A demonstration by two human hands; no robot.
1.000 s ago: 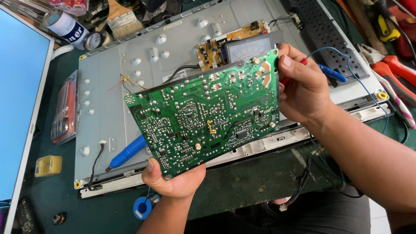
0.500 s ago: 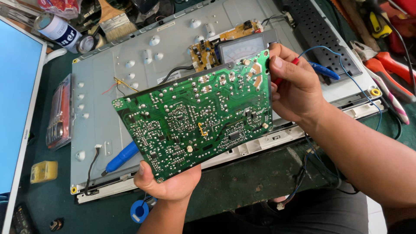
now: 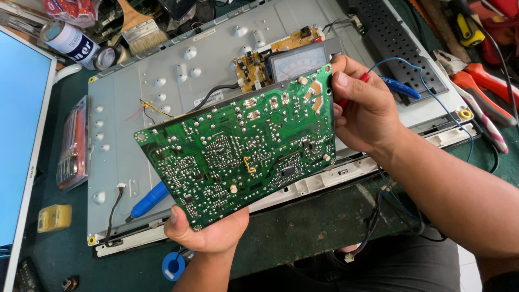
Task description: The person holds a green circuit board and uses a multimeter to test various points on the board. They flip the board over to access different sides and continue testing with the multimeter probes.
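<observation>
Head view, main subject: I see a green circuit board held up in the air, solder side toward the camera, tilted so its right end rides higher than its left.
Head view, left hand: my left hand cups the board's lower edge from beneath, thumb up on the near face, fingers curled behind out of sight.
Head view, right hand: my right hand pinches the board's upper right edge, thumb on the solder side; a red probe tip is tucked in the same closed fingers.
Head view, below the board: a grey metal back panel lies flat on the green table, and the board hangs over its middle without touching it.
Head view, behind the board: a small yellow-brown board and an analogue meter's dial show just past the top edge.
Head view, on the panel: a blue-handled tool lies near the panel's lower left, partly hidden by the board.
Head view, left margin: a lit screen runs along the left, with a clear plastic case beside the panel and a yellow block on the table.
Head view, right margin: red-handled pliers lie well apart from the hands.
</observation>
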